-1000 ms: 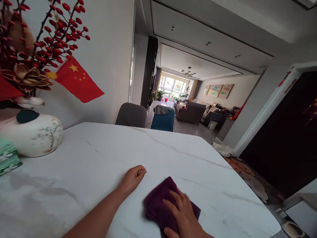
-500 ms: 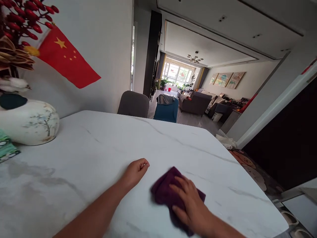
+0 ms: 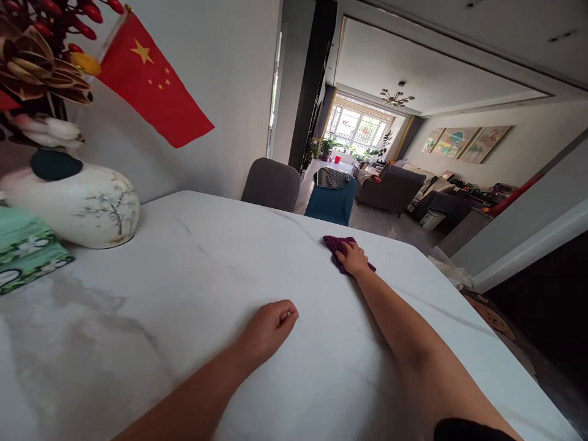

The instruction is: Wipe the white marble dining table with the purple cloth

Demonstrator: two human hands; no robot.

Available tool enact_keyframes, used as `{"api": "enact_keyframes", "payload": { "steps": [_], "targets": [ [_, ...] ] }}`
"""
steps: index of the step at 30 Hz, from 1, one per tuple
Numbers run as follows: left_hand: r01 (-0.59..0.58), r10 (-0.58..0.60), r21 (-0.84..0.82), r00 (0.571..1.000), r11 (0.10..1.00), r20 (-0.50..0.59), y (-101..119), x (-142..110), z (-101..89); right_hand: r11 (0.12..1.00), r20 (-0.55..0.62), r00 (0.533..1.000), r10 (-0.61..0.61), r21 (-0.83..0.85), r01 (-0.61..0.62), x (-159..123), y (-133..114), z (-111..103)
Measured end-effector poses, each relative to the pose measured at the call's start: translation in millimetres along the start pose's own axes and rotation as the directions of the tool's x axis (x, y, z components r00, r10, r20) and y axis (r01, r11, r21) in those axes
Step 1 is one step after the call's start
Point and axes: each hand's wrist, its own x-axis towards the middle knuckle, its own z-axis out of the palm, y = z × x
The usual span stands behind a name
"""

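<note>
My right hand (image 3: 354, 258) is stretched far across the white marble-patterned table (image 3: 220, 257), fingers bent over a folded purple cloth (image 3: 339, 242). The cloth lies flat against the tabletop near the far edge, and part of it is covered by the palm. Closer to me, my left hand (image 3: 274, 327) rests on the table as a loose fist. Nothing shows between its curled fingers.
To the left stand a round white vase (image 3: 110, 205) with dried flowers, a small red flag (image 3: 156, 86) and a green patterned box (image 3: 27, 251). Beyond the far edge are a grey chair (image 3: 272, 184) and a blue chair (image 3: 331, 199).
My right hand has pushed the purple cloth forward, from the near right of the table to near the far edge. My left hand stays closed on the table. The view has shifted slightly.
</note>
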Motion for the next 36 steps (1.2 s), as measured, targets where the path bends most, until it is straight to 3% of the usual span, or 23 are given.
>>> {"api": "enact_keyframes", "payload": {
  "steps": [5,8,11,15,23,27,31,33,36],
  "targets": [
    [-0.010,0.010,0.040,1.000,0.999,0.005,2,1,-0.6,0.996,0.032,0.996,0.089,-0.003,-0.089,31,-4,-4],
    [-0.016,0.015,0.050,1.000,0.999,0.003,3,1,-1.2,0.998,0.035,0.997,0.069,-0.014,-0.069,16,-2,-6],
    [-0.021,0.022,0.056,1.000,0.998,-0.004,2,2,-1.1,1.000,0.031,1.000,-0.002,-0.031,0.003,-23,7,-8],
    [-0.037,0.038,0.071,0.999,0.997,-0.014,2,2,-0.6,0.989,-0.013,0.989,-0.148,-0.026,0.148,-110,30,-7],
    [-0.082,0.083,0.075,0.997,0.994,-0.011,3,3,-2.5,0.897,-0.153,0.888,-0.434,0.018,0.441,-350,67,-4],
    [-0.094,0.095,0.068,0.995,0.993,-0.008,-2,4,-2.0,0.861,-0.110,0.855,-0.506,-0.013,0.508,-427,83,-8],
    [-0.077,0.077,0.069,0.997,0.995,-0.008,-1,2,-1.2,0.838,-0.028,0.837,-0.546,-0.009,0.546,-442,92,-17],
    [-0.066,0.066,0.077,0.998,0.995,-0.001,0,1,-0.4,0.842,0.002,0.842,-0.539,0.010,0.539,-430,89,-22],
    [-0.071,0.070,0.092,0.997,0.993,0.014,2,0,0.7,0.865,0.021,0.865,-0.501,0.032,0.501,-389,79,-24]
  ]
}}
